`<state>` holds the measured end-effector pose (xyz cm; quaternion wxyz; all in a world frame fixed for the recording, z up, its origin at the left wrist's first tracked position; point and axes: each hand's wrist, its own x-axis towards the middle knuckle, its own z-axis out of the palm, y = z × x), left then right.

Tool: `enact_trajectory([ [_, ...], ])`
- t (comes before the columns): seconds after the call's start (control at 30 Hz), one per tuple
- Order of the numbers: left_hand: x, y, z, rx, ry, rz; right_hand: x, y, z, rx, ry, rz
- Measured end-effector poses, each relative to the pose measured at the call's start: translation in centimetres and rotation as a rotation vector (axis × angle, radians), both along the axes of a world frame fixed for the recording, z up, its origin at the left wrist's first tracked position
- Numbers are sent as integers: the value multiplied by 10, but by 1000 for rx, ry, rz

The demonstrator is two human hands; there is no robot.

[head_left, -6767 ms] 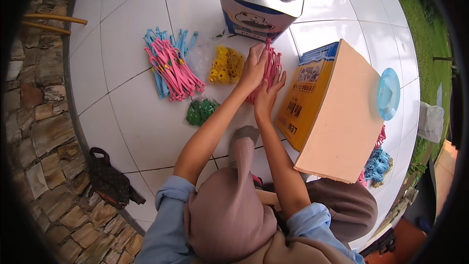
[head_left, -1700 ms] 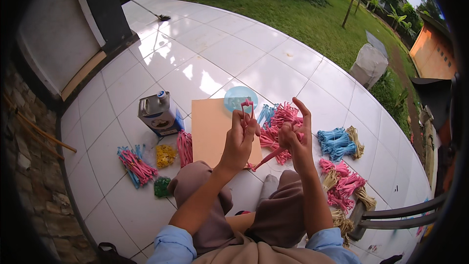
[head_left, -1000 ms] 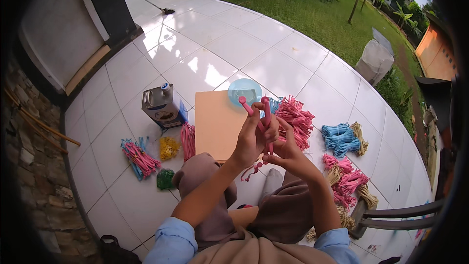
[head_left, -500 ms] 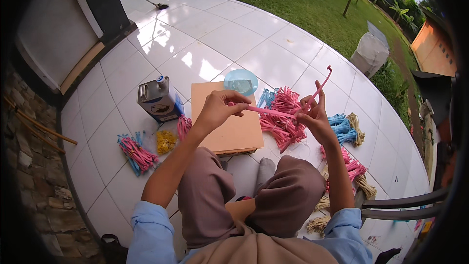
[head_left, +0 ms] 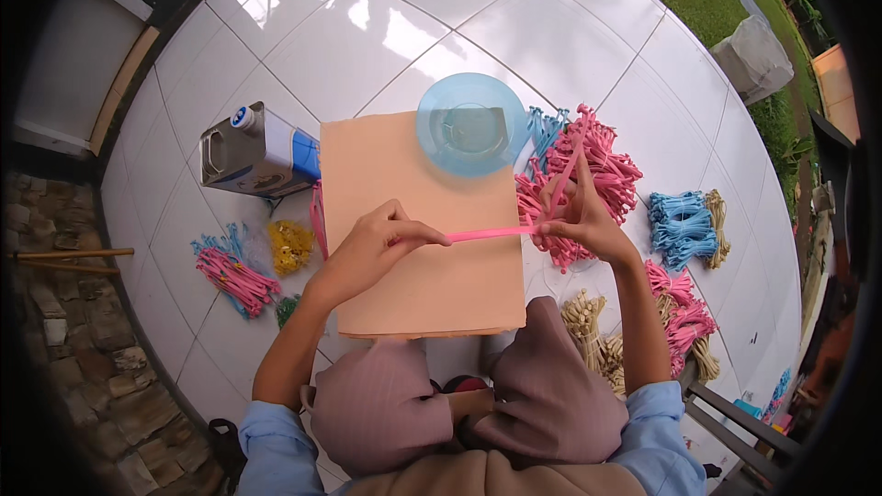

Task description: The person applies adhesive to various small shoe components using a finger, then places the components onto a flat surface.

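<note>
A thin pink strap (head_left: 491,233) is stretched nearly level between my hands, above a tan cardboard sheet (head_left: 423,294). One end of it is pinched in the fingertips of my left hand (head_left: 372,243). My right hand (head_left: 593,225) pinches it farther along, and its other end, with a small knob, sticks up past my raised fingers. Just beyond the right hand lies a heap of similar pink straps (head_left: 602,161), partly covered by that hand. A translucent blue plastic dish (head_left: 441,96) rests on the far right corner of the cardboard.
Left of the cardboard stands a metal can (head_left: 253,152) with a blue-and-white cap. Near it are a pink-and-blue strap bundle (head_left: 234,276) and a bag of yellow pieces (head_left: 290,246). Blue bundles (head_left: 683,228) and beige bundles (head_left: 588,326) lie on the white tiles at right.
My view has tipped down and closer to the cardboard. Both hands have come lower over it, and the strap between them has turned from slanting to nearly level.
</note>
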<state>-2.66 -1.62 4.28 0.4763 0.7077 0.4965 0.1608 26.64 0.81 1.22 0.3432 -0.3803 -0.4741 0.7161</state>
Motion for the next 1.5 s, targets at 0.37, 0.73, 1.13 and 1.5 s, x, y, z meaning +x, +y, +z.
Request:
enact_trajectory([
  [0.37, -11, 37, 4, 97, 325, -257, -14, 28, -23, 75, -41, -24],
  [0.73, -6, 30, 0, 143, 388, -254, -11, 32, -30, 64, -46, 10],
  [1.13, 2, 31, 2, 23, 352, -223, -11, 35, -31, -60, -33, 28],
  [1.5, 9, 25, 7, 186, 432, -282, -16, 24, -31, -59, 22, -32],
])
